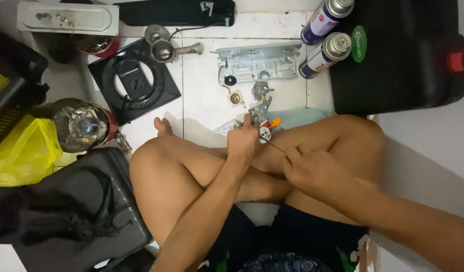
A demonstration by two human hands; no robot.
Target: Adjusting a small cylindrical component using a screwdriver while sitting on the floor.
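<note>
Two hands work over crossed legs on the tiled floor (206, 108): left hand (243, 140) closed around a small metal valve assembly (262, 128), right hand (312, 168) pinching a thin screwdriver (274, 145) whose tip meets it. Best keep the assembly steady and the driver straight. Grey bracket plate (257, 63) and two gas canisters (325, 50) lie beyond.

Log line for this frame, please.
left hand: grips small metal part | right hand: holds thin tool to it | floor: gas canisters

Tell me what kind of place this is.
Probably a home floor used as a makeshift repair spot, not a workshop. The person sits cross-legged on white floor tiles, with a dismantled portable gas stove's black top plate, a metal chassis panel and two gas canisters spread around.
</note>
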